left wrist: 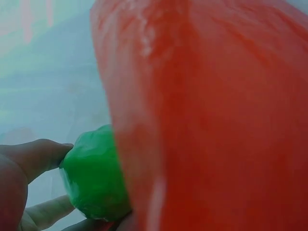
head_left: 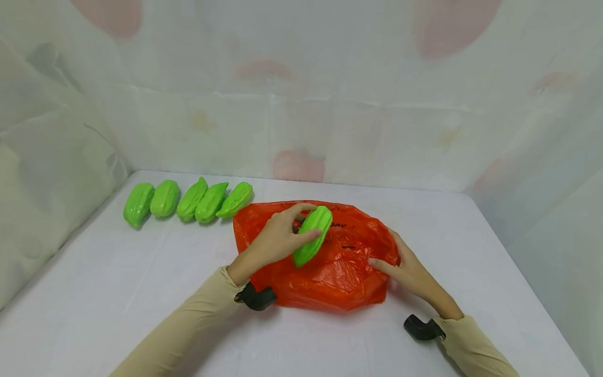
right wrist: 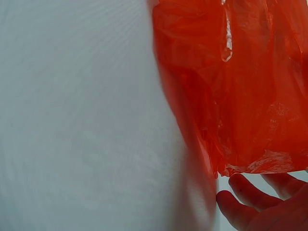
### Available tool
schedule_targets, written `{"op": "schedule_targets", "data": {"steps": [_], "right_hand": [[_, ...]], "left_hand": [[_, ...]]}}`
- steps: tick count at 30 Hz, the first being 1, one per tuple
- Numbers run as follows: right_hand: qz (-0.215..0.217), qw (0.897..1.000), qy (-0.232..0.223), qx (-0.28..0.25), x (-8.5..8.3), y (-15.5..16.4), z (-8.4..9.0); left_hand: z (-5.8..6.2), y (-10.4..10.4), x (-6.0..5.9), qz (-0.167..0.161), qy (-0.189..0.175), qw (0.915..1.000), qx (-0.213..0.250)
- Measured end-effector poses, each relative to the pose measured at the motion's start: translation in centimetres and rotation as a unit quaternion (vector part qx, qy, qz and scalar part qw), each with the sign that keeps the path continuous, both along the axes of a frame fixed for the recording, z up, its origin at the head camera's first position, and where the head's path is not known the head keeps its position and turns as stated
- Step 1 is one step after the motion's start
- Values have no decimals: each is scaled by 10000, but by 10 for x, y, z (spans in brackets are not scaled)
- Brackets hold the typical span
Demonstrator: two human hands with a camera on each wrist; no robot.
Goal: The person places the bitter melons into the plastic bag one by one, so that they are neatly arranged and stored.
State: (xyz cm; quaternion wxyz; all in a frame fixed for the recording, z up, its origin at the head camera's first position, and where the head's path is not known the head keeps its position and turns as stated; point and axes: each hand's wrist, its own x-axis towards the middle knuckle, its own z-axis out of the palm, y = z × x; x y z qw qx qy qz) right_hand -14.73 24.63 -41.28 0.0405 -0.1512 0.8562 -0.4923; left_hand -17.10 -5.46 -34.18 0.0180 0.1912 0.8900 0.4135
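Note:
My left hand [head_left: 275, 235] holds a bright green bitter melon [head_left: 313, 235], ridged and glossy with a tapering lower end, between thumb and fingers. It is over the red plastic bag [head_left: 325, 285], which has dark print on it. In the left wrist view the red bag covers part of the melon [left wrist: 94, 175]. My right hand [head_left: 413, 272] grips the bag's right side, thumb on the near face and the fingers round behind. The right wrist view shows its fingertips [right wrist: 240, 187] right at the bag's edge.
Several more green bitter melons [head_left: 165, 199] lie in a row at the table's back left. A white cloth covers the table [head_left: 94, 298], and pale patterned curtains [head_left: 358, 136] enclose the back and sides. A dark wrist camera [head_left: 424, 329] sits on each sleeve cuff.

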Motion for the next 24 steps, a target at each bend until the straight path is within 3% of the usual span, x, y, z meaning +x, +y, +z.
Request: {"op": "schedule_targets", "data": {"steps": [24], "right_hand": [[24,10000,-10,-60,0,-1,-1]], "left_hand": [[-16,39,1,-216,-664,9966,-433]]}}
